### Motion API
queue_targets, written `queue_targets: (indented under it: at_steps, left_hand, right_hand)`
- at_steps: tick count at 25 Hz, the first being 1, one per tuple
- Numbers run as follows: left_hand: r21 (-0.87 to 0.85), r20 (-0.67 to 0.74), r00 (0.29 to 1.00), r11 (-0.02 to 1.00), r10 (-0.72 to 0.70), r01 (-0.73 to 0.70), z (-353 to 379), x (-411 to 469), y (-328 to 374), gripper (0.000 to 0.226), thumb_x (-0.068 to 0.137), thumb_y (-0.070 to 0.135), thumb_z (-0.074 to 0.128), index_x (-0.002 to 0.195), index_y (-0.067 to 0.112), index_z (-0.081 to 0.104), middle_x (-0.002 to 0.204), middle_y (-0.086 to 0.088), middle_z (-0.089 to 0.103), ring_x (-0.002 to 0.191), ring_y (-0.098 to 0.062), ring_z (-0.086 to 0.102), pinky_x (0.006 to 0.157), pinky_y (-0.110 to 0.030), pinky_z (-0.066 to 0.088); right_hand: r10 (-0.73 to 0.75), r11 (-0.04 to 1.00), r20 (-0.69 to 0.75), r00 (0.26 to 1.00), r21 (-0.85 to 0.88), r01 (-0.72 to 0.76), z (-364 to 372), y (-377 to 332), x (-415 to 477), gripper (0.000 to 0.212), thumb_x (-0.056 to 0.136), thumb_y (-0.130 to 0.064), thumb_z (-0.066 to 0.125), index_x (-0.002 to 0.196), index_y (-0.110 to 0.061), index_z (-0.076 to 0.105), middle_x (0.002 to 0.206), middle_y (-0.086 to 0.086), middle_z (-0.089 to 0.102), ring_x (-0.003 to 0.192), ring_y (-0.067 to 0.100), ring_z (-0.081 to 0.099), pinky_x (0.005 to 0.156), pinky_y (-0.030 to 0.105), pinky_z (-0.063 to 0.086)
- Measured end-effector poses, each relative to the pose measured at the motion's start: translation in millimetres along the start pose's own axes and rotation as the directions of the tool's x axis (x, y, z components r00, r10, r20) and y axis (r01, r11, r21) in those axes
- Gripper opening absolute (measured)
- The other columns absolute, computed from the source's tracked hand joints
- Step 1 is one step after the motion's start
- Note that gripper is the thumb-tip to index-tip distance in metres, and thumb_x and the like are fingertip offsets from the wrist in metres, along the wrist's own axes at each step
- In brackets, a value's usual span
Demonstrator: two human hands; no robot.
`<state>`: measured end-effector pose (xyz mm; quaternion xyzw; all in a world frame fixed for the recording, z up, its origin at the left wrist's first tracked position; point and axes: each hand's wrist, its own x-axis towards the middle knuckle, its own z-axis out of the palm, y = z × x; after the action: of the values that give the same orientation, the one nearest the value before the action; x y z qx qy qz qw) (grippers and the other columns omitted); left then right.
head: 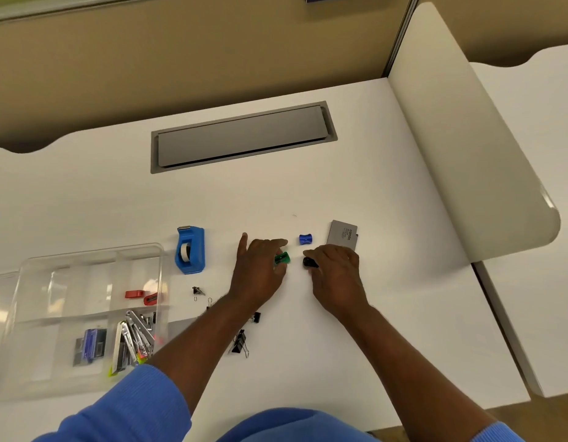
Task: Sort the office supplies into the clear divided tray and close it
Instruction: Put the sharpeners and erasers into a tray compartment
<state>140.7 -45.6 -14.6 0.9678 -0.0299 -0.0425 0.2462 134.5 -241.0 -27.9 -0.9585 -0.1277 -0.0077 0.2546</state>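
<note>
The clear divided tray (27,269) lies open at the left of the white desk; it holds two red sharpeners (142,296), staplers (133,341) and a dark staple box (91,346). My left hand (260,272) pinches a green sharpener (282,258) at mid-desk. Just right of it, my right hand (335,275) grips a black sharpener (309,262). A blue sharpener (305,239) sits loose beyond both hands. Black binder clips (239,342) lie near my left forearm.
A blue tape dispenser (191,250) stands right of the tray. A grey box (343,236) lies beyond my right hand. A grey cable hatch (241,137) is set in the desk's far side. A white divider panel (467,154) bounds the right.
</note>
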Motion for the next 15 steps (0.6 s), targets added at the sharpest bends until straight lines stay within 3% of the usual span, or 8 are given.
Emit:
queue_targets:
  at_steps: [5, 11, 15]
  left_hand:
    - [-0.084, -0.086, 0.996, 0.996, 0.022, -0.03, -14, -15, -1, 0.049, 0.085, 0.022, 0.071, 0.132, 0.028, 0.057, 0.099, 0.018, 0.065, 0.108, -0.005, 0.055, 0.124, -0.036, 0.0]
    - [-0.136, -0.158, 0.987, 0.99, 0.021, -0.043, -41, -50, -19, 0.051, 0.086, 0.024, 0.071, 0.134, 0.029, 0.055, 0.102, 0.02, 0.065, 0.107, -0.002, 0.054, 0.124, -0.036, 0.002]
    - [-0.179, -0.234, 0.972, 0.984, -0.028, -0.015, -67, -85, -50, 0.048, 0.085, 0.023, 0.074, 0.13, 0.03, 0.059, 0.101, 0.021, 0.063, 0.105, -0.001, 0.057, 0.124, -0.034, 0.002]
  right_hand:
    - [0.016, 0.997, -0.019, 1.0, 0.071, -0.014, -3, -23, -1, 0.046, 0.081, -0.005, 0.073, 0.123, -0.021, 0.064, 0.113, -0.003, 0.066, 0.109, 0.019, 0.057, 0.102, 0.03, 0.028]
    - [0.005, 0.981, -0.047, 0.999, 0.192, 0.004, 0, -65, -13, 0.044, 0.086, -0.016, 0.074, 0.127, -0.026, 0.06, 0.115, -0.008, 0.065, 0.111, 0.013, 0.057, 0.097, 0.029, 0.035]
    - [-0.032, 0.968, -0.04, 0.999, 0.246, 0.041, 9, -108, -22, 0.039, 0.089, -0.022, 0.073, 0.126, -0.027, 0.061, 0.109, -0.015, 0.062, 0.104, 0.007, 0.059, 0.097, 0.016, 0.026]
